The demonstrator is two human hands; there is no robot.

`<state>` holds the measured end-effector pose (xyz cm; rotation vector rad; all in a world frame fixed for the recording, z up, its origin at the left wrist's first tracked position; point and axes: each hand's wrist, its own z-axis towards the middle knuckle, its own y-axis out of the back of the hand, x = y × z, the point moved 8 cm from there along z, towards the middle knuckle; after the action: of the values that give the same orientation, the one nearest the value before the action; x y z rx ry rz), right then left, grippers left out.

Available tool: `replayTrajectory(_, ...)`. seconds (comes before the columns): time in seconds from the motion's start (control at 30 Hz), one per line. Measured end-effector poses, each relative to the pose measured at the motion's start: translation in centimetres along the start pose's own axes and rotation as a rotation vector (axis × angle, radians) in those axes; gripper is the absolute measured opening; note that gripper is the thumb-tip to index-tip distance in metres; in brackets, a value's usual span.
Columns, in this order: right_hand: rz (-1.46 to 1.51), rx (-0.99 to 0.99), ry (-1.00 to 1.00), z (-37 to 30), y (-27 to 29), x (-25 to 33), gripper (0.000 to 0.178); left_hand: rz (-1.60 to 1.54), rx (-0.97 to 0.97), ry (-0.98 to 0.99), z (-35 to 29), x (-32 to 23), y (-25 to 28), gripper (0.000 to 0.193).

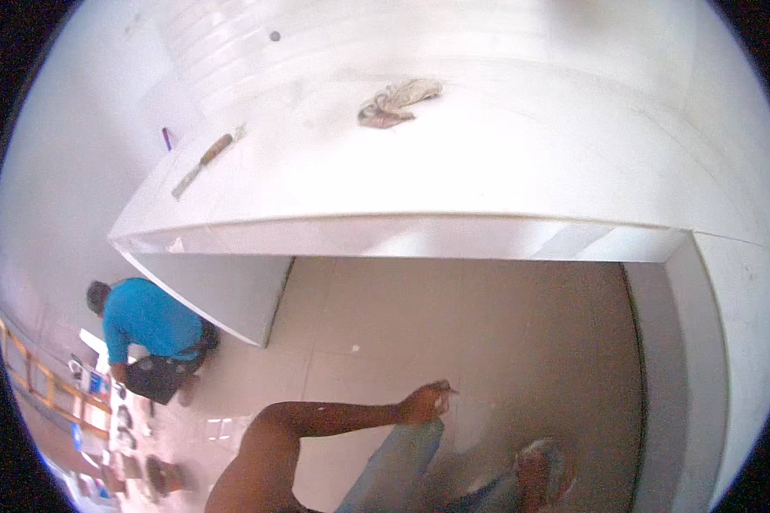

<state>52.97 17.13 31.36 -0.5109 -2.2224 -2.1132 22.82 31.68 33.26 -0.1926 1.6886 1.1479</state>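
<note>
My left hand (423, 402) is low in front of the white counter, over my jeans-clad knee (411, 449). Its fingers are curled, with a small whitish bit showing among them that is too small to name. To its right, near the lower edge, my right hand (535, 479) appears as a brownish, smeared shape with whitish patches; its fingers cannot be made out. On the white counter (488, 171) lie a crumpled, dirty rag (399, 103) and a flat-bladed tool with a brown handle (216, 150).
A side panel (231, 295) and a right-hand upright (684, 342) frame the opening under the counter, above a tiled floor (505, 325). A person in a blue shirt (150, 316) crouches at left, near a wooden ladder (51, 376), shoes and scattered items. A purple stick (167, 138) stands behind the counter's left end.
</note>
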Motion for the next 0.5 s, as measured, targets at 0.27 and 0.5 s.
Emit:
replayTrajectory(0.27,-0.201,0.266,-0.097,-3.7,6.9,9.1,0.037,0.436,-0.151,0.106,-7.0,-4.3,3.1,0.029)
replayTrajectory(0.5,-0.123,0.709,0.298,-13.4,22.0,23.3,0.036,-0.125,-0.188,0.642,-19.1,-21.0,7.9,0.026)
